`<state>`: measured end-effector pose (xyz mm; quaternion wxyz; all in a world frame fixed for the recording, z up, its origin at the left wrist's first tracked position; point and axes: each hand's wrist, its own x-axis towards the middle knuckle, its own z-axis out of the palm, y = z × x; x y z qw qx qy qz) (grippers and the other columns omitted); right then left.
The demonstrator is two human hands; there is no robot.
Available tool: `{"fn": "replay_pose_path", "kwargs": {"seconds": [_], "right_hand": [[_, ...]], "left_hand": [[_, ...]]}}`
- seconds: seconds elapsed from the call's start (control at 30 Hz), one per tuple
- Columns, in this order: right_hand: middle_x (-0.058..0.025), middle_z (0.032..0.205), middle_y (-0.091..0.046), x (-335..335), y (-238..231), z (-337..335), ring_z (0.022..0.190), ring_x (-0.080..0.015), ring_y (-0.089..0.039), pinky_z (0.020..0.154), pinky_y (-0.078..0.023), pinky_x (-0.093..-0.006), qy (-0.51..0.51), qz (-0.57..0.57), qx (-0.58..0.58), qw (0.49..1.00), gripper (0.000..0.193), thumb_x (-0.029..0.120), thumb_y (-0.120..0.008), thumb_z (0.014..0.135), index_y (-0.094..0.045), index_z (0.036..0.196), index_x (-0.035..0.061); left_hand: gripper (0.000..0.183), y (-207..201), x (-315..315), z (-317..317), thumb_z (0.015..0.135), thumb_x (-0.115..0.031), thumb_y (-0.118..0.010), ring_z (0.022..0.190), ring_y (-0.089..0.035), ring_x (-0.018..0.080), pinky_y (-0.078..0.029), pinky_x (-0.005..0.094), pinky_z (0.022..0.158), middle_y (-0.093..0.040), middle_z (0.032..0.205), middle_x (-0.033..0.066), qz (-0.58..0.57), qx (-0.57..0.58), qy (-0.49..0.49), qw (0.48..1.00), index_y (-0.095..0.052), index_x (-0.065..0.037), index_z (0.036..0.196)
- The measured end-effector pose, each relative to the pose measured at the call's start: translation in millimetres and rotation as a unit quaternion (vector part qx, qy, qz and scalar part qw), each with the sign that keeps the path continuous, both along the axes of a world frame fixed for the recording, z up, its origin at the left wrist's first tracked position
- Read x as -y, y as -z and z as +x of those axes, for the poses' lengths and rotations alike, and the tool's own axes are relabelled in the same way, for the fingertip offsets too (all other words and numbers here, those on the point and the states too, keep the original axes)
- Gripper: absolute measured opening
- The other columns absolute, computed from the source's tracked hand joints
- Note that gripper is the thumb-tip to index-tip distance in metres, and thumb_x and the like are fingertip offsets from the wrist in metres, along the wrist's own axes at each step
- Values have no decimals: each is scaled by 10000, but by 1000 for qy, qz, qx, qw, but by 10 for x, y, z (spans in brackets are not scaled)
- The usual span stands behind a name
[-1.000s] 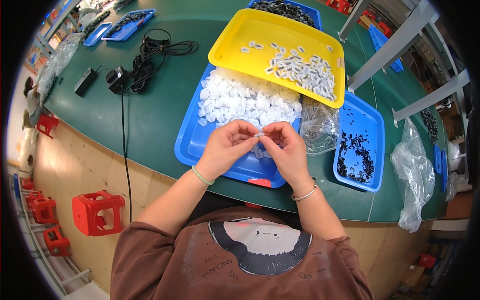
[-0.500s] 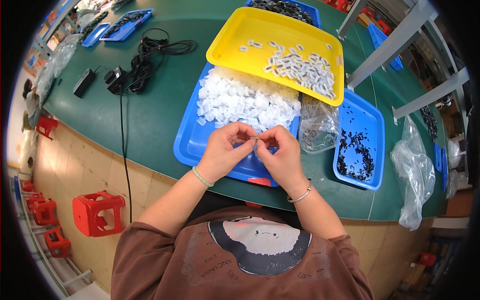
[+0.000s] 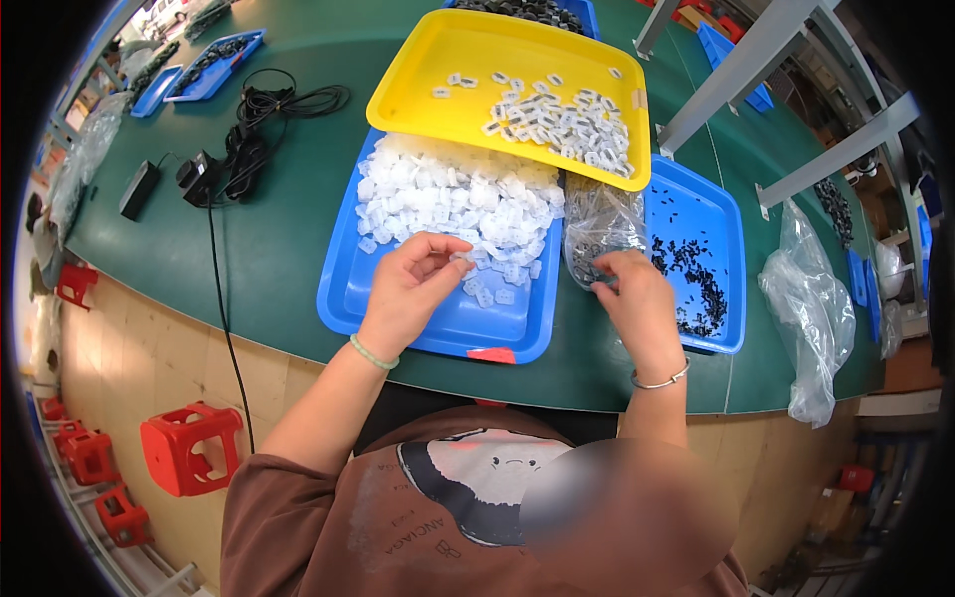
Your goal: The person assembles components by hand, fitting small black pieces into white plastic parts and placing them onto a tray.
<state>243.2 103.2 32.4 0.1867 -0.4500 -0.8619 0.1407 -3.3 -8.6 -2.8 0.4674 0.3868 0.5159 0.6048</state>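
My left hand (image 3: 406, 292) is closed in a pinch on a small translucent plastic piece (image 3: 461, 256), partly hidden by the fingertips. It hovers above a blue tray (image 3: 398, 336) that holds a heap of similar whitish translucent pieces (image 3: 453, 204). My right hand (image 3: 642, 303) is apart from it, at the near edge of a clear plastic bag (image 3: 604, 224) with small grey parts in it. Thumb and forefinger of that hand stand apart, with nothing visible between them. A yellow tray (image 3: 428, 50) rests partly over the blue one and carries white pieces with dark centres (image 3: 567, 124).
Right of the bag, another blue tray (image 3: 731, 249) holds small black parts (image 3: 701, 298). Grey metal posts (image 3: 741, 75) and a crumpled plastic bag (image 3: 808, 298) stand farther right. Black cables (image 3: 264, 129) lie on the green table (image 3: 288, 199) at left. A red stool (image 3: 189, 448) is on the floor.
My hands, together before over the blue tray, have separated. The right hand has moved right to the clear bag; the left keeps its pinch. The whole view has shifted slightly.
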Motion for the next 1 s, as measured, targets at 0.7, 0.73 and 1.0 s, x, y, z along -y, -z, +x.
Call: {"fn": "replay_pose_path", "kwargs": {"seconds": [0.7, 0.73, 1.0], "right_hand": [[-93, 919, -660, 119, -91, -532, 801, -146, -641, 741, -537, -268, -100, -493, -437, 745, 113, 109, -560, 948, -561, 1004, 11], [-85, 915, -655, 124, -32, -622, 802, -134, -633, 748, -531, -261, -92, -505, -447, 732, 133, 101, -562, 945, -589, 1027, 0], [-40, 942, -649, 271, 235, -862, 812, -103, -621, 746, -514, -222, -123, -424, -433, 786, 203, 5, -589, 896, -678, 1079, 3]], "left_hand": [[230, -17, 10, -7, 888, 14, -575, 956, -623, 129, -487, 249, 856, -643, 1025, 58, 19, 43, 1, 999, -597, 17, 1117], [230, -9, 5, -4, 888, 13, -578, 957, -621, 126, -487, 247, 852, -644, 1025, 57, 18, 46, 3, 999, -597, 16, 1117], [226, 2, -6, -30, 881, 8, -596, 933, -609, 103, -484, 235, 834, -649, 1022, 49, 18, 29, -10, 999, -604, 7, 1107]]}}
